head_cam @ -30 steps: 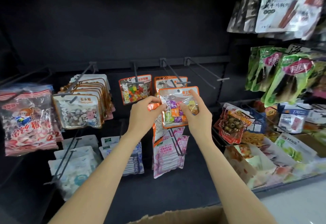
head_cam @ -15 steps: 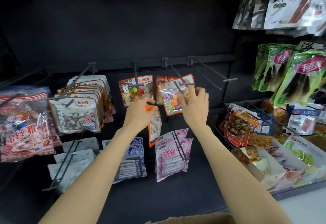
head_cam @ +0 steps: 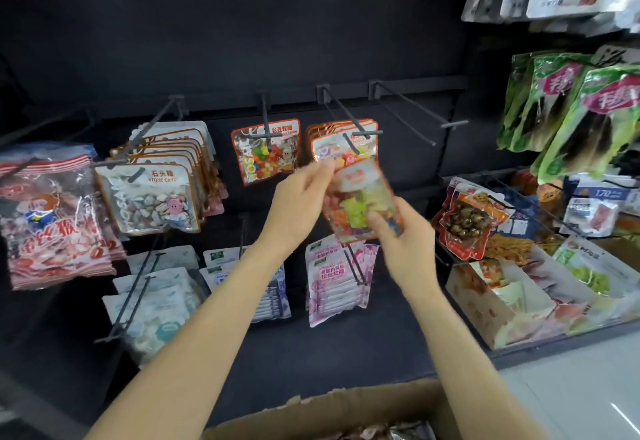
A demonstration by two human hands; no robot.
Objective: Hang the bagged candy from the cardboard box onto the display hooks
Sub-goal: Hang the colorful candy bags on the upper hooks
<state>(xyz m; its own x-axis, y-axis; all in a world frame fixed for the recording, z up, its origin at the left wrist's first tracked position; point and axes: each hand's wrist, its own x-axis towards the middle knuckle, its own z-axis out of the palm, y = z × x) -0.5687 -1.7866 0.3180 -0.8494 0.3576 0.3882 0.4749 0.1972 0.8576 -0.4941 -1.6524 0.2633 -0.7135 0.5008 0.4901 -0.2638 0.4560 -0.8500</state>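
Both hands hold a motion-blurred, orange-edged clear candy bag with colourful sweets, just below the third display hook. My left hand pinches its top left corner. My right hand grips its lower right edge. Matching candy bags hang on that hook, behind and above the held bag. The open cardboard box sits at the bottom edge, with a few wrapped bags showing inside.
A jelly-bean bag hangs on the hook to the left and stone candy bags further left. An empty hook juts out on the right. Pink bags hang below. Snack trays fill the right shelf.
My right hand pushed one candy bag onto the third hook and let go. It then came down to the second bag that my left hand was holding. The view tilted down towards the box.
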